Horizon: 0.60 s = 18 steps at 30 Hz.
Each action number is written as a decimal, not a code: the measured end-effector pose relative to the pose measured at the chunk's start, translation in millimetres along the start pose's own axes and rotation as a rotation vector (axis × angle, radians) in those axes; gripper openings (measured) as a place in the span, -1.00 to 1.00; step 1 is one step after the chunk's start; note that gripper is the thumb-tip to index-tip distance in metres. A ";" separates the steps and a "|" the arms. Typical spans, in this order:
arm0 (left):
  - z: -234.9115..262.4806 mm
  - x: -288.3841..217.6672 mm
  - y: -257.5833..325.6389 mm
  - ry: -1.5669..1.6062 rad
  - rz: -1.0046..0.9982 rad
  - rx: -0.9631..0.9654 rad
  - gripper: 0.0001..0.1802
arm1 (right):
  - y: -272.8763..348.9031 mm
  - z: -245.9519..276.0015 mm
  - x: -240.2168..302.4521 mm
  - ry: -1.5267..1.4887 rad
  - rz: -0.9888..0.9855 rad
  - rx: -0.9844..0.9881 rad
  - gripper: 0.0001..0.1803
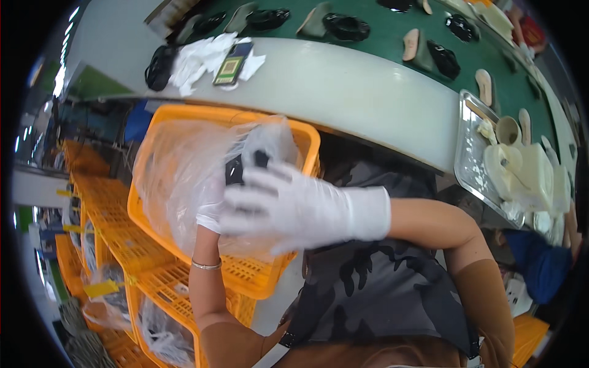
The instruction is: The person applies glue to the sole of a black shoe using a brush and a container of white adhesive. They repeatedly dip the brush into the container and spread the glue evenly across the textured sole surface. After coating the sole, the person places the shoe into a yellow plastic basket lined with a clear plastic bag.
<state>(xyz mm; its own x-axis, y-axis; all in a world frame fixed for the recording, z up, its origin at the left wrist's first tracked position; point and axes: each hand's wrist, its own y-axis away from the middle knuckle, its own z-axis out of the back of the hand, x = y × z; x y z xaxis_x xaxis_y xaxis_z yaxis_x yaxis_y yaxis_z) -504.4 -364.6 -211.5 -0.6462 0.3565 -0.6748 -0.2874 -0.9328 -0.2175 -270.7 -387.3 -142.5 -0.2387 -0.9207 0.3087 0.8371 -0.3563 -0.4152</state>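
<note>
My right hand [285, 207], in a white glove, crosses in front of me over the yellow plastic crate [313, 141]. Its fingers are stretched and apart, blurred by motion, with nothing seen in them. My left hand [210, 211], also gloved in white, reaches into the crate at the clear plastic bag [175, 165]. The fingers of that hand are hidden behind plastic and my right hand. Between the hands and the bag shows a shiny black piece [234, 170], possibly part of a shoe; grey material [270, 142] lies beside it.
A pale worktop edge [343, 80] runs beyond the crate, holding crumpled white paper [199, 61] and a phone [233, 64]. Black shoe uppers [346, 26] and soles lie on the green surface. At right is a metal tray [469, 147] with a cup. Yellow crates [141, 245] stand at left.
</note>
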 end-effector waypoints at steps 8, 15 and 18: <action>15.9 -25.8 19.5 -0.396 0.134 -0.123 -0.49 | 6.2 -49.4 -61.1 0.259 -0.102 -0.279 -0.54; 52.5 2.4 29.7 0.184 0.435 -0.269 -0.51 | 30.8 -67.4 -83.0 0.290 -0.161 0.178 -0.84; 64.4 16.4 25.4 0.407 0.353 -0.485 -0.59 | 37.3 -82.3 -78.8 0.261 -0.087 0.156 -0.90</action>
<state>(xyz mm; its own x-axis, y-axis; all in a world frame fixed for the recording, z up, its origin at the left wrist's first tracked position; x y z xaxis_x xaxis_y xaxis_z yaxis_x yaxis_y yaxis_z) -567.8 -379.0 -182.7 -0.3006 0.0697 -0.9512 0.2967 -0.9410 -0.1627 -261.2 -341.2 -252.8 -0.4139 -0.9050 0.0985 0.8688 -0.4250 -0.2539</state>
